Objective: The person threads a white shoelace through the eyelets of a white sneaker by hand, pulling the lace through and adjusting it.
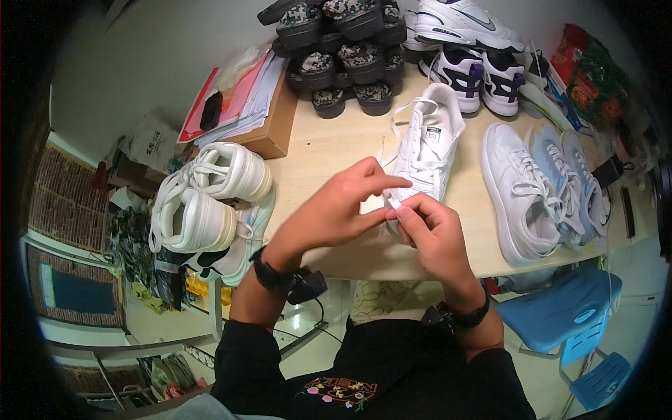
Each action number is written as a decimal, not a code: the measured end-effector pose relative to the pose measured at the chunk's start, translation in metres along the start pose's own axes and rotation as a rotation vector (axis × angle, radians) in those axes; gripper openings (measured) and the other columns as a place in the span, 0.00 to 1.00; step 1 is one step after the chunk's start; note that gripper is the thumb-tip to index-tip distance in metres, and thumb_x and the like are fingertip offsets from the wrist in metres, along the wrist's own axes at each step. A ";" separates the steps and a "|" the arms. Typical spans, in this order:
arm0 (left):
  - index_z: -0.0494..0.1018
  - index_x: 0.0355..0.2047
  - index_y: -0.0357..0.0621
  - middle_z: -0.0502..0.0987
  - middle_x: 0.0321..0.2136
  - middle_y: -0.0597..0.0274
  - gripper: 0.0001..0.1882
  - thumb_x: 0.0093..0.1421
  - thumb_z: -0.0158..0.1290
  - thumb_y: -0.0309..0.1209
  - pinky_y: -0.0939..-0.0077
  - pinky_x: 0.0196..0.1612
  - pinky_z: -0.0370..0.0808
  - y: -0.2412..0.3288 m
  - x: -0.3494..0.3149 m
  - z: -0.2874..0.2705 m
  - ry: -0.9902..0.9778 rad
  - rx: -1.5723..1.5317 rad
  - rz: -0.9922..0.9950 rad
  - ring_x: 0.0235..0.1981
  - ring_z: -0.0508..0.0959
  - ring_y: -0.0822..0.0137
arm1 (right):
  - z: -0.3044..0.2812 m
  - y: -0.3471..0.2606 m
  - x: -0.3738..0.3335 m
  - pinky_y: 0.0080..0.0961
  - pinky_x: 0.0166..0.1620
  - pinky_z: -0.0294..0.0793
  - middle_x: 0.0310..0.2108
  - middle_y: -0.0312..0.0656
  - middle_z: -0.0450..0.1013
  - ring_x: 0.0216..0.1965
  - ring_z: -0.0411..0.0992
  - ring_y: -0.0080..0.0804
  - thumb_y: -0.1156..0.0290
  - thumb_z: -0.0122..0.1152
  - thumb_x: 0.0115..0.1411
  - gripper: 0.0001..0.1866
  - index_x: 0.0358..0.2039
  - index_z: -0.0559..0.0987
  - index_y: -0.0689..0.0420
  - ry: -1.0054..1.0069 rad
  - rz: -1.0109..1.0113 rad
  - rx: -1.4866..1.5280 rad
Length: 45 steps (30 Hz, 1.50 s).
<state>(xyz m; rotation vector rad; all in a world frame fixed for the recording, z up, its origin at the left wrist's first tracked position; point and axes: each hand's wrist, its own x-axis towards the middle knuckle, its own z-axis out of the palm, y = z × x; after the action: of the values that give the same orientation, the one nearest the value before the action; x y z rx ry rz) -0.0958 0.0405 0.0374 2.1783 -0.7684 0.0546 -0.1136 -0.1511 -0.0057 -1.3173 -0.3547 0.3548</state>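
Both my hands meet over the toe of a white lace-up sneaker in the middle of the table. My right hand pinches a small white strip, which looks like a shoelace end, between thumb and forefinger. My left hand comes in from the left with its forefinger stretched over the toe. Its thumb is apart from that finger and reaches the right fingertips beside the strip. The sneaker's laces run through its eyelets, with a loose length at its left side. My hands cover part of the toe.
Stacked white sneakers stand at left, more pale sneakers at right. Behind are camouflage-patterned black footwear, white-and-black sports shoes and a cardboard box under papers. Blue chairs are beyond the table's front edge.
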 end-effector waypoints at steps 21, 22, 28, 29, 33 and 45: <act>0.75 0.42 0.34 0.72 0.20 0.66 0.13 0.69 0.46 0.31 0.78 0.25 0.67 -0.085 0.010 0.021 0.118 -0.393 -0.537 0.21 0.68 0.76 | -0.001 -0.033 -0.027 0.28 0.24 0.67 0.20 0.43 0.72 0.19 0.68 0.36 0.77 0.58 0.53 0.04 0.25 0.77 0.63 -0.424 -0.457 -0.066; 0.75 0.42 0.34 0.72 0.20 0.66 0.13 0.69 0.46 0.31 0.78 0.25 0.67 -0.089 0.010 0.023 0.123 -0.393 -0.539 0.21 0.68 0.76 | 0.002 -0.034 -0.027 0.29 0.23 0.66 0.18 0.44 0.73 0.16 0.67 0.36 0.76 0.57 0.51 0.04 0.23 0.77 0.64 -0.451 -0.522 -0.002; 0.72 0.42 0.34 0.76 0.24 0.62 0.13 0.71 0.42 0.32 0.79 0.26 0.73 -0.087 0.013 0.031 0.266 -0.608 -0.480 0.26 0.77 0.73 | 0.007 -0.041 -0.022 0.29 0.20 0.65 0.17 0.43 0.74 0.15 0.67 0.37 0.78 0.58 0.49 0.02 0.23 0.78 0.63 -0.533 -0.577 0.057; 0.71 0.39 0.33 0.78 0.25 0.58 0.10 0.69 0.46 0.30 0.79 0.27 0.75 -0.084 0.017 0.032 0.327 -0.717 -0.515 0.27 0.79 0.72 | 0.004 -0.041 -0.019 0.30 0.22 0.67 0.20 0.44 0.75 0.18 0.69 0.39 0.78 0.60 0.49 0.03 0.26 0.79 0.63 -0.592 -0.582 -0.023; 0.74 0.35 0.30 0.79 0.24 0.56 0.08 0.63 0.55 0.26 0.79 0.26 0.75 -0.075 0.036 0.018 0.340 -0.596 -0.446 0.23 0.78 0.71 | -0.001 -0.051 -0.008 0.33 0.34 0.73 0.28 0.44 0.74 0.30 0.73 0.43 0.73 0.63 0.55 0.07 0.33 0.78 0.62 -0.627 -0.574 -0.548; 0.76 0.35 0.30 0.78 0.25 0.59 0.07 0.61 0.56 0.24 0.82 0.29 0.74 -0.074 0.057 0.025 0.267 -0.883 -0.493 0.24 0.76 0.75 | -0.062 -0.005 0.087 0.41 0.60 0.55 0.52 0.48 0.69 0.57 0.61 0.50 0.74 0.62 0.51 0.06 0.31 0.82 0.57 0.328 -0.482 -1.229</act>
<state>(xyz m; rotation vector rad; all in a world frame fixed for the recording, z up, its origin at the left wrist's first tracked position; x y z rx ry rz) -0.0146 0.0301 -0.0138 1.4076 -0.0399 -0.2060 -0.0082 -0.1672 -0.0098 -2.3564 -0.6310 -0.6009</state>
